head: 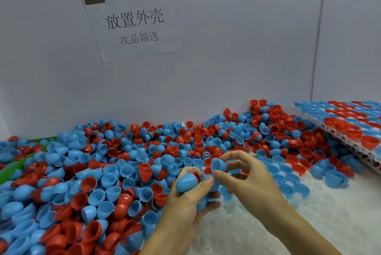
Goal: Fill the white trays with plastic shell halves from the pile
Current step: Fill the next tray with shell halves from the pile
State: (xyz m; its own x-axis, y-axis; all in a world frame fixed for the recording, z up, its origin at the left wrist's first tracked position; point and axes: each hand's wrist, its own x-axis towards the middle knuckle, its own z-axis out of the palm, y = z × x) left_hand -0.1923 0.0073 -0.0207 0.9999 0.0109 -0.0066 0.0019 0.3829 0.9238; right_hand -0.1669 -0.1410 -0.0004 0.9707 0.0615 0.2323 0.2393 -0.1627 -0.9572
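Head view is showing the left hand (pixel 185 197) cupping several blue shells (pixel 186 182), right hand (pixel 245 174) fingers pinching one blue shell (pixel 218 165) over the mostly unfilled front tray (pixel 309 223), while filled trays (pixel 350 131) are stacking at the desk's right edge and the pile (pixel 103 162) is staying huge.

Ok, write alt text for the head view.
Two hands over a white tray: the left hand holds several blue shell halves, the right hand pinches one blue half. A pile of red and blue halves spreads left; filled trays are stacked right.
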